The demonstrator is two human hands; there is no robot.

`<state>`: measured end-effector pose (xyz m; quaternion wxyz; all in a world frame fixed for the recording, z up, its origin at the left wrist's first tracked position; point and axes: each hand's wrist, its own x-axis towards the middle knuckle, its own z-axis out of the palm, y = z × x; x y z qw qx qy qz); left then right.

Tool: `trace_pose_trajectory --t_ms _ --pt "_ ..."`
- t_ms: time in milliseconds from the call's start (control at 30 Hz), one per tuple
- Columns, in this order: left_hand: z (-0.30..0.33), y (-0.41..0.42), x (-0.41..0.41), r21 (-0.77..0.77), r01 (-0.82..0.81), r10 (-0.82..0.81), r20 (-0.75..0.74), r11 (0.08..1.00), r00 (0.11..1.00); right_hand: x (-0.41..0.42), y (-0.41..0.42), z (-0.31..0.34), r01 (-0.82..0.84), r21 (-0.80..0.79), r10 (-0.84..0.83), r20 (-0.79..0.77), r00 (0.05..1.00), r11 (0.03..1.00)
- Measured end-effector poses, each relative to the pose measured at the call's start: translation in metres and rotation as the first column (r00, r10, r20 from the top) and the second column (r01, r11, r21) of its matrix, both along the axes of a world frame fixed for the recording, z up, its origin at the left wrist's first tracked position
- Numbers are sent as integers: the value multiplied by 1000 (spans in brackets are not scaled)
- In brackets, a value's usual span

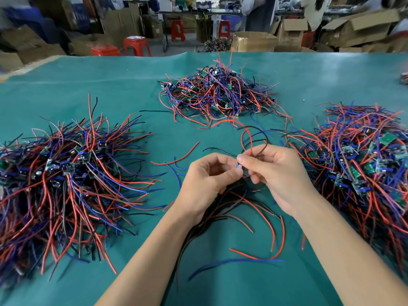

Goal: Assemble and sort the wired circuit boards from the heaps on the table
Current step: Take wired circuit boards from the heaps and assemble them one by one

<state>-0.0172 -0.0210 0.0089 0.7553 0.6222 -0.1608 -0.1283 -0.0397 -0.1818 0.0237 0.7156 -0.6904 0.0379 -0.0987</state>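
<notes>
A small wired circuit board (238, 166) sits between both hands above the middle of the green table (110, 89). My left hand (206, 182) pinches it from the left with curled fingers, and a bundle of black and red wires (220, 208) trails down from under that hand. My right hand (280, 173) pinches the board from the right; a red wire (242, 138) and a black wire loop up from its fingers. Three heaps of wired boards lie around: one on the left (66, 173), one at the far centre (218, 93), one on the right (364, 164).
Loose red, blue and black wires (254, 259) lie on the mat near my forearms. Beyond the table's far edge stand red stools (136, 46), cardboard boxes (251, 41) and people at benches.
</notes>
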Motion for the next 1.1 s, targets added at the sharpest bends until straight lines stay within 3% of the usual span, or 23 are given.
trace_pose_trajectory --t_ms 133,300,700,833,967,1100 --pt "-1 0 2 -16 -27 26 -30 1000 999 -2 -2 2 -98 145 108 -62 992 985" --pt "-2 0 3 10 -4 4 -17 1000 1000 -2 -2 0 -47 -32 46 -43 998 998" --pt "-2 4 5 0 34 -34 -14 999 999 1 12 -5 118 -103 -110 86 990 988" --pt "-1 4 2 21 85 -84 -8 996 996 4 2 -2 163 -29 -161 70 984 986" --pt "0 4 2 54 117 -118 3 992 993 8 -8 -3 330 -62 -318 144 937 942" --pt "3 5 -1 89 149 -153 42 985 987 9 -20 -1 547 -133 -501 270 823 827"
